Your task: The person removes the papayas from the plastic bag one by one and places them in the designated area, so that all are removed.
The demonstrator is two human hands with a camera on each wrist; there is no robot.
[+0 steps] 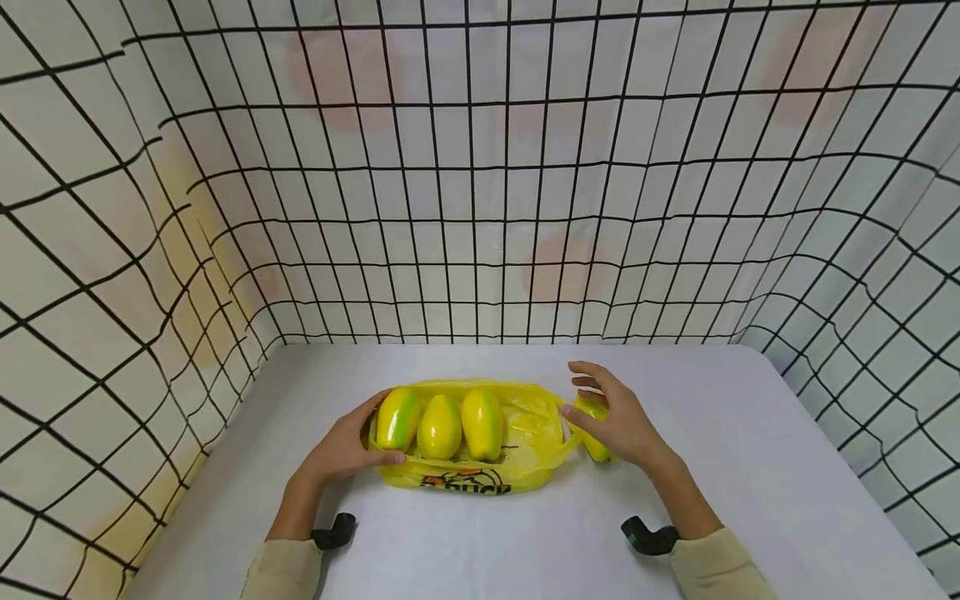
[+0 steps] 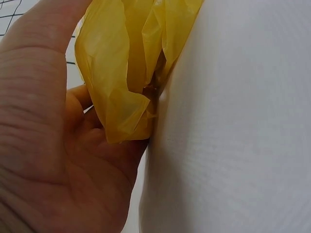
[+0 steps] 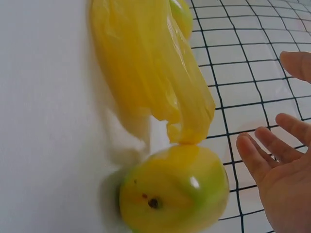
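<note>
A yellow plastic bag (image 1: 536,417) with dark printing on its front lies mouth up. Three shiny yellow-green papayas (image 1: 439,427) sit side by side in its left and middle part. My left hand (image 1: 341,446) holds the bag's left end, thumb on the front rim and fingers around the far side; the left wrist view shows crumpled plastic (image 2: 116,73) against the palm. Just past the bag's right end another papaya (image 1: 597,450) rests on the table. My right hand (image 1: 618,417) hovers over it, fingers spread, apart from the fruit (image 3: 175,189) in the right wrist view.
The white tabletop (image 1: 487,550) runs to a black wire grid (image 1: 506,221) at the back, with grid on both sides too. White cloth hangs behind the wires. Black wrist mounts (image 1: 648,537) sit at both wrists.
</note>
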